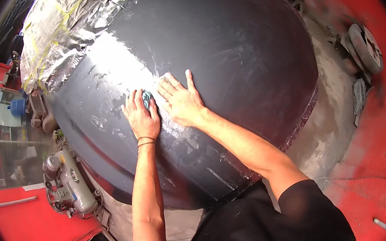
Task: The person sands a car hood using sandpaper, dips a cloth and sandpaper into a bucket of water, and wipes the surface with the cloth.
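Observation:
A dark grey car hood [243, 62] spreads out in front of me, with wet streaks and a bright patch of reflected light. My left hand [142, 115] presses on the hood with its fingers over a crumpled blue-green cloth [146, 98], part of which shows between thumb and forefinger. To its right, my right hand [182, 101] lies palm down on the wet surface. Its thumb is spread away from the stretched fingers, and I see nothing in it.
Silvery plastic sheeting [50, 37] with yellow tape covers the car beyond the hood's far left edge. An air compressor [74, 184] stands at left beside the red wall [14, 226]. Round pads or discs [364, 48] sit against the right wall, above the concrete floor [331, 104].

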A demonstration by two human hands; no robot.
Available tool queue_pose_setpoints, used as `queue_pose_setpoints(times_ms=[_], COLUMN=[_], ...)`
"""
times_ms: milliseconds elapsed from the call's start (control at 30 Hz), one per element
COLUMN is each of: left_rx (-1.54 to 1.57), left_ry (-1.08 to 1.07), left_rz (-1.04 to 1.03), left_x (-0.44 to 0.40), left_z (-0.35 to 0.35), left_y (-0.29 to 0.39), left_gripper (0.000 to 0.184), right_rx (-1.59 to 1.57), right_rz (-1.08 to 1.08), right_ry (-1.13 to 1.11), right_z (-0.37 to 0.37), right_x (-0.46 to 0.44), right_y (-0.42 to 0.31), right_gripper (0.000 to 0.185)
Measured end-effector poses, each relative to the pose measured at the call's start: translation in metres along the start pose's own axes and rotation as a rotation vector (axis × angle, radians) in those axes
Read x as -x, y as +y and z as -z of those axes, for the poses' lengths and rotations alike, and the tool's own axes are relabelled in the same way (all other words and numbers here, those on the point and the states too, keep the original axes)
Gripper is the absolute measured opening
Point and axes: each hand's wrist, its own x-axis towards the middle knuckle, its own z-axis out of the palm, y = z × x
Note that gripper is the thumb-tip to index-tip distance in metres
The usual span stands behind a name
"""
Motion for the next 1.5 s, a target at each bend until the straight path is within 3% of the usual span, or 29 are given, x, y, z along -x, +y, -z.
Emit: queue_pose_setpoints(times_ms=[67, 133, 167, 200, 267, 333, 367, 433, 467, 533, 567, 600, 633, 667, 733, 767, 867, 933, 1033, 1100, 1133, 1200, 1267, 1333, 1433, 1467, 1500], left_rx=[0.0, 0.0, 0.001, 0.002, 0.007, 0.029, 0.02, 0.023, 0.022, -0.005, -0.011, -0.019, -0.025, -0.028, -0.027, -0.023, -0.023, -0.062, -0.128, -0.154, -0.163, -0.176, -0.205, -0.214, -0.195, -0.182, -0.191], left_ry=[0.002, -0.005, -0.012, -0.007, -0.004, -0.024, -0.032, -0.035, -0.039, -0.044, -0.045, -0.041, -0.045, -0.046, -0.046, -0.044, -0.034, 0.028, 0.113, 0.111, 0.114, 0.118, 0.132, 0.174, 0.155, 0.142, 0.142], left_rz=[0.001, 0.02, 0.031, 0.033, 0.04, 0.04, 0.036, 0.037, 0.039, 0.021, 0.019, 0.017, 0.021, 0.024, 0.031, 0.035, 0.031, 0.093, 0.198, 0.214, 0.219, 0.208, 0.199, 0.172, 0.197, 0.218, 0.22], left_x=[-0.003, -0.005, -0.006, -0.008, -0.007, -0.007, -0.008, -0.007, -0.008, -0.007, -0.007, -0.008, -0.009, -0.01, -0.01, -0.009, -0.01, -0.008, -0.001, 0.0, -0.002, -0.004, -0.003, -0.002, -0.002, -0.002, -0.002], left_z=[0.004, 0.003, 0.004, 0.003, 0.004, 0.006, 0.006, 0.007, 0.007, 0.005, 0.004, 0.005, 0.005, 0.005, 0.004, 0.003, 0.001, -0.01, -0.025, -0.026, -0.027, -0.028, -0.029, -0.03, -0.026, -0.024, -0.026], left_y=[-0.003, 0.002, 0.003, 0.003, 0.005, 0.004, 0.003, 0.004, 0.004, 0.001, 0.003, 0.004, 0.005, 0.006, 0.007, 0.006, 0.005, 0.004, 0.017, 0.018, 0.018, 0.02, 0.017, 0.019, 0.026, 0.03, 0.029], left_gripper=[0.054, 0.053, 0.054, 0.054, 0.054, 0.054, 0.054, 0.054, 0.054, 0.056, 0.055, 0.055, 0.055, 0.054, 0.054, 0.053, 0.052, 0.053, 0.054, 0.055, 0.055, 0.056, 0.056, 0.056, 0.057, 0.057, 0.057], right_rx=[0.31, 0.18, 0.057, -0.005, 0.031, 0.136, 0.771, 1.552, 1.715, 0.698, 0.248, 0.165, 0.1, 0.067, 0.011, 0.211, 0.172, 0.194, 0.14, -0.027, 0.065, -0.011, 0.047, -0.173, 0.241, 0.101, 0.081], right_rz=[-0.118, -0.355, -0.469, -0.512, -0.578, -0.375, -0.307, -0.228, -0.256, -0.166, -0.235, -0.325, -0.436, -0.457, -0.526, -0.428, 0.083, 0.097, -0.306, -0.464, -0.467, -0.531, -0.28, -0.002, -0.116, -0.195, -0.283], right_ry=[0.045, 0.076, -0.015, 0.15, 0.167, -0.2, 0.178, 0.514, 0.457, 0.153, 0.048, 0.233, 0.293, 0.366, 0.152, 0.094, -0.093, -0.043, 0.141, 0.313, 0.367, 0.287, 0.083, -0.17, -0.123, 0.112, 0.141], right_z=[-0.002, 0.04, 0.068, 0.042, 0.033, 0.086, 0.031, -0.023, -0.021, 0.027, 0.051, 0.049, 0.045, 0.03, 0.077, 0.059, 0.027, 0.014, 0.063, 0.056, 0.035, 0.059, 0.048, 0.036, 0.053, 0.045, 0.06], right_x=[-0.026, -0.049, -0.063, -0.07, -0.075, -0.045, -0.015, 0.015, 0.022, 0.021, 0.02, 0.012, 0.003, 0.003, 0.018, 0.038, 0.121, 0.135, 0.093, 0.073, 0.069, 0.085, 0.126, 0.162, 0.126, 0.106, 0.083], right_y=[0.052, 0.141, 0.18, 0.219, 0.208, 0.116, 0.079, 0.067, 0.079, 0.14, 0.171, 0.22, 0.259, 0.284, 0.227, 0.192, 0.081, 0.096, 0.217, 0.296, 0.306, 0.247, 0.16, 0.092, 0.137, 0.177, 0.204], right_gripper=[0.063, 0.061, 0.062, 0.063, 0.064, 0.073, 0.079, 0.089, 0.093, 0.076, 0.067, 0.057, 0.058, 0.057, 0.059, 0.063, 0.088, 0.089, 0.061, 0.057, 0.058, 0.061, 0.064, 0.069, 0.063, 0.06, 0.058])
